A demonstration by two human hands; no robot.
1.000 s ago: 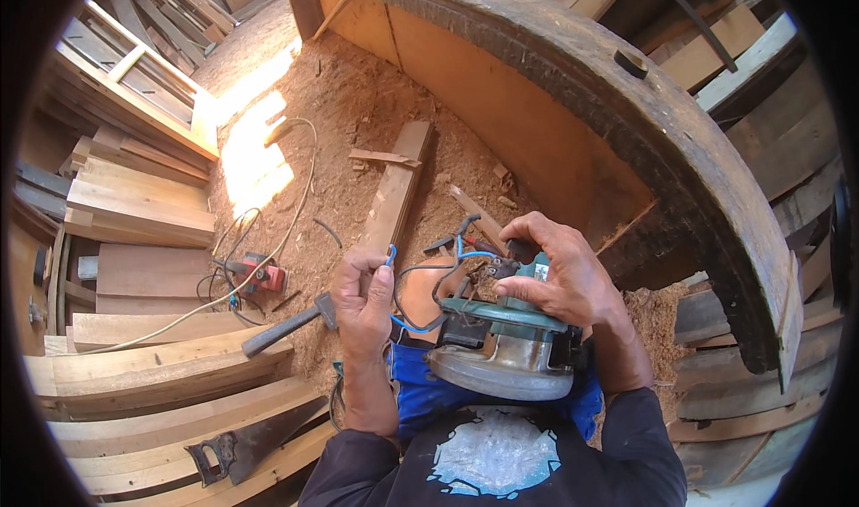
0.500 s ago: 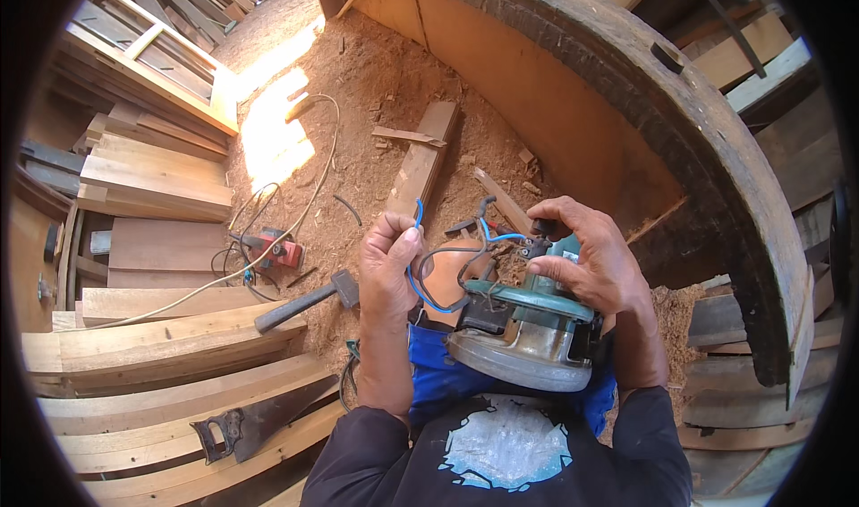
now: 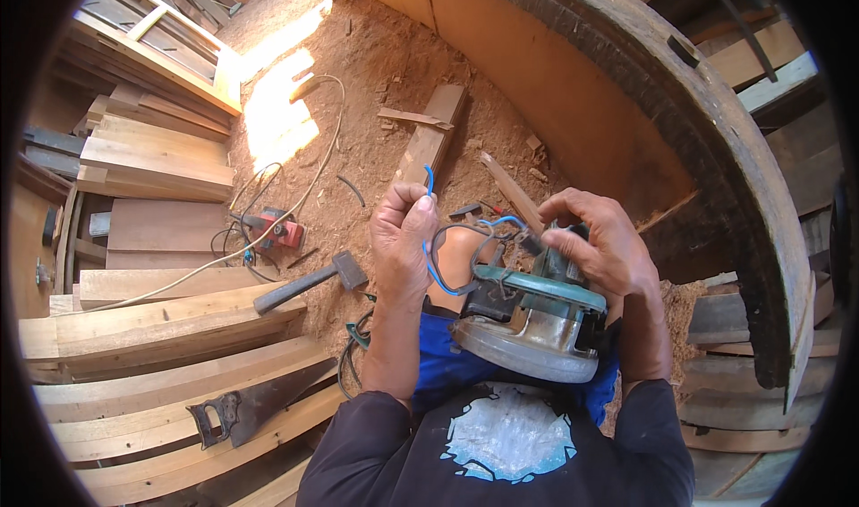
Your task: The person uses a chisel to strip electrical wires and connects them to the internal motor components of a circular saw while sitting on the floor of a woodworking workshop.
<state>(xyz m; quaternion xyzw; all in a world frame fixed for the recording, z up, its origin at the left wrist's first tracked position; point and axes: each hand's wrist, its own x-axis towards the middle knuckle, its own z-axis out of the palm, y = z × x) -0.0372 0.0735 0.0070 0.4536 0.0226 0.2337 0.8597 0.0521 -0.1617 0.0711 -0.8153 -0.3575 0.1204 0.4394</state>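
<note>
Left hand [image 3: 403, 238]: raised in front of the person; thumb and forefinger pinch a thin blue insulated wire [image 3: 429, 178], its free end standing up above the fingers.
Right hand [image 3: 608, 243]: fingers curled around the top of a teal-and-silver power tool with a round metal base [image 3: 546, 335]; whether the thumb presses on the small dark part beside it, I cannot tell.
Power tool: over the person's lap, tilted, between the two forearms, its base turned toward the black shirt [image 3: 385, 458] with a pale print and lying over blue legwear [image 3: 432, 350].
Wiring: below the left hand the blue wire bends down to the tool's near-left side; a dark grey cable [image 3: 437, 235] loops beside it, and a second short blue wire [image 3: 508, 220] reaches toward the tool's top.
Floor: brown, sawdust-covered ground [image 3: 385, 37] with a flat wooden plank [image 3: 445, 106], a thin wood strip [image 3: 413, 117] across it, and a red-and-black power tool [image 3: 284, 232] near a pale looping cord [image 3: 314, 185].
Left side: light wooden planks [image 3: 143, 341] in rows; a dark-handled hammer [image 3: 300, 289] reaches over their edge, and a dark-bladed handsaw [image 3: 259, 409] lies lower down.
Right side: a large curved wooden piece [image 3: 555, 104] with an orange-brown face.
</note>
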